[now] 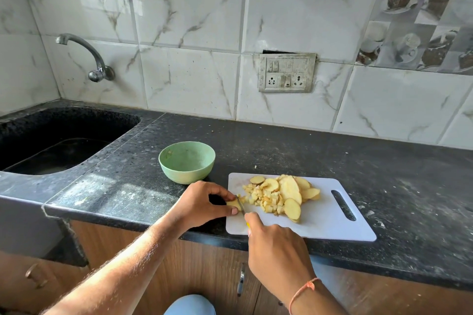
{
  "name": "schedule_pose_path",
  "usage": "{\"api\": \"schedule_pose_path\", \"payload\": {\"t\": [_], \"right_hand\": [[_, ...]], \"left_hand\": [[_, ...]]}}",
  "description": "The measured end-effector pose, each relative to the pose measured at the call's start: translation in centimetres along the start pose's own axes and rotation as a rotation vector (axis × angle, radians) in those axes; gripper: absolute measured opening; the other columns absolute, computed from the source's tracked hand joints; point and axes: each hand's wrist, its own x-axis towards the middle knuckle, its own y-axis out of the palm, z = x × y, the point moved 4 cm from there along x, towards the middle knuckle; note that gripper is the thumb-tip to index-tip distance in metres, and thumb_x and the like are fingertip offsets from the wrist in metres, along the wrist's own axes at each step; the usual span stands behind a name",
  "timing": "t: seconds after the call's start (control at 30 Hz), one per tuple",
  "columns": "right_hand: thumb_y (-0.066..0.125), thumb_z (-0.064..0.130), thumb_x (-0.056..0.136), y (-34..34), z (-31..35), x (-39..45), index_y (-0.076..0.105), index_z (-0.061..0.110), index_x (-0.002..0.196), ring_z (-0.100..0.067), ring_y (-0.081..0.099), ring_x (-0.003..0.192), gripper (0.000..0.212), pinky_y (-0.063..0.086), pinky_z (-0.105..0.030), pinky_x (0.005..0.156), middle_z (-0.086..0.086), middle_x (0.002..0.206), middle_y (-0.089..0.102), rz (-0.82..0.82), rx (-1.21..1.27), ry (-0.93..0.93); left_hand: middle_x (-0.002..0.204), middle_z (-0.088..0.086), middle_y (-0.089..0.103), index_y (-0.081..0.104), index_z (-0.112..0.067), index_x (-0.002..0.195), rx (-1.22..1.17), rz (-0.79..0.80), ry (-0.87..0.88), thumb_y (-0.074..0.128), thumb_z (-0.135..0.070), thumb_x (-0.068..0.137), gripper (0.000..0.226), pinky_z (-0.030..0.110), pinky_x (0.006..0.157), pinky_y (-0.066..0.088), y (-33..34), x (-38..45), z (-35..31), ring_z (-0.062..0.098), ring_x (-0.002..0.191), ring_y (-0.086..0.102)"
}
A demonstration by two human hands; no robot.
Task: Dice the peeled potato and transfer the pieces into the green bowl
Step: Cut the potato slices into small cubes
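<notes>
Potato piece (233,204) at board's (320,225) left edge: firm, wet, slippery; left hand (202,203) pinches it; right hand (275,245) grips knife (241,204).

This is a home kitchen. A black speckled stone counter (332,161) runs along marble-patterned wall tiles (192,20), with a sink (51,140) sunk into it under a curved wall tap (87,56). A grimy switch-and-socket plate (286,73) sits in the tiling, and wooden cabinet doors (204,263) hang below.
</notes>
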Motion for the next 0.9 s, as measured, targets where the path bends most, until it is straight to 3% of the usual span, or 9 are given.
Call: {"api": "schedule_pose_path", "payload": {"t": [0.1,0.23,0.3,0.4,0.47,0.63,0.73,0.9], "right_hand": [[0.034,0.026,0.106,0.0,-0.5,-1.4,0.035,0.031,0.128,-0.025,0.056,0.068,0.023,0.034,-0.036,0.052,0.003,0.074,0.055,0.022,0.049,0.000],[0.027,0.033,0.109,-0.2,-1.3,-2.6,0.026,0.037,0.136,-0.024,0.067,0.079,0.028,0.045,-0.037,0.062,0.002,0.086,0.068,0.006,0.027,0.022],[0.029,0.030,0.108,0.2,-1.8,-2.5,0.025,0.037,0.138,-0.024,0.069,0.080,0.031,0.044,-0.036,0.060,0.002,0.089,0.071,-0.001,-0.012,0.057],[0.040,0.027,0.104,0.4,-2.4,-2.4,0.039,0.035,0.140,-0.023,0.071,0.070,0.037,0.037,-0.034,0.051,0.001,0.079,0.072,-0.083,-0.041,0.094],[0.035,0.030,0.106,0.2,-2.2,-2.3,0.039,0.036,0.140,-0.023,0.070,0.071,0.034,0.038,-0.034,0.051,0.002,0.080,0.071,-0.109,-0.018,0.098],[0.032,0.036,0.106,-0.5,-1.7,-1.6,0.037,0.041,0.141,-0.023,0.050,0.056,0.035,0.038,-0.037,0.048,0.006,0.061,0.046,-0.174,0.012,0.088],[0.028,0.037,0.107,-0.3,-1.3,-1.1,0.032,0.040,0.141,-0.025,0.063,0.068,0.034,0.052,-0.040,0.057,0.003,0.071,0.059,-0.134,0.038,0.066],[0.035,0.029,0.105,-0.4,-1.8,-0.2,0.034,0.038,0.144,-0.023,0.065,0.072,0.039,0.054,-0.039,0.059,0.002,0.080,0.066,-0.118,0.006,0.093]], "left_hand": [[0.094,-0.028,0.076,0.085,-0.032,0.099,-0.012,-0.003,-0.013,0.098,-0.038,0.071,0.031,0.005,0.080,0.046,0.1,0.0,0.1,-0.010,0.093,0.069],[0.096,-0.026,0.077,0.084,-0.032,0.100,-0.014,-0.004,-0.018,0.098,-0.039,0.071,0.032,0.003,0.081,0.045,0.1,0.0,0.2,-0.010,0.094,0.069],[0.096,-0.026,0.077,0.084,-0.032,0.100,-0.013,-0.004,-0.014,0.097,-0.038,0.071,0.032,0.002,0.081,0.044,0.1,-0.1,0.2,-0.011,0.095,0.068],[0.098,-0.025,0.077,0.084,-0.032,0.100,-0.007,-0.009,0.005,0.097,-0.037,0.072,0.031,0.003,0.083,0.044,0.1,-0.2,-0.1,-0.011,0.096,0.068],[0.098,-0.024,0.077,0.084,-0.032,0.100,0.002,-0.014,0.022,0.097,-0.038,0.072,0.031,0.004,0.084,0.045,0.1,-0.3,-0.2,-0.010,0.097,0.068],[0.097,-0.028,0.076,0.084,-0.034,0.099,0.010,-0.023,0.026,0.097,-0.042,0.071,0.032,0.006,0.083,0.048,-0.1,-0.3,-0.2,-0.008,0.095,0.069],[0.096,-0.031,0.075,0.083,-0.034,0.097,0.017,-0.026,0.033,0.097,-0.043,0.071,0.031,0.007,0.082,0.048,-0.1,-0.4,-0.3,-0.008,0.094,0.069],[0.094,-0.030,0.075,0.084,-0.033,0.096,0.014,-0.036,0.034,0.097,-0.041,0.070,0.031,0.009,0.081,0.050,-0.1,-0.4,-0.4,-0.006,0.093,0.070]]}}
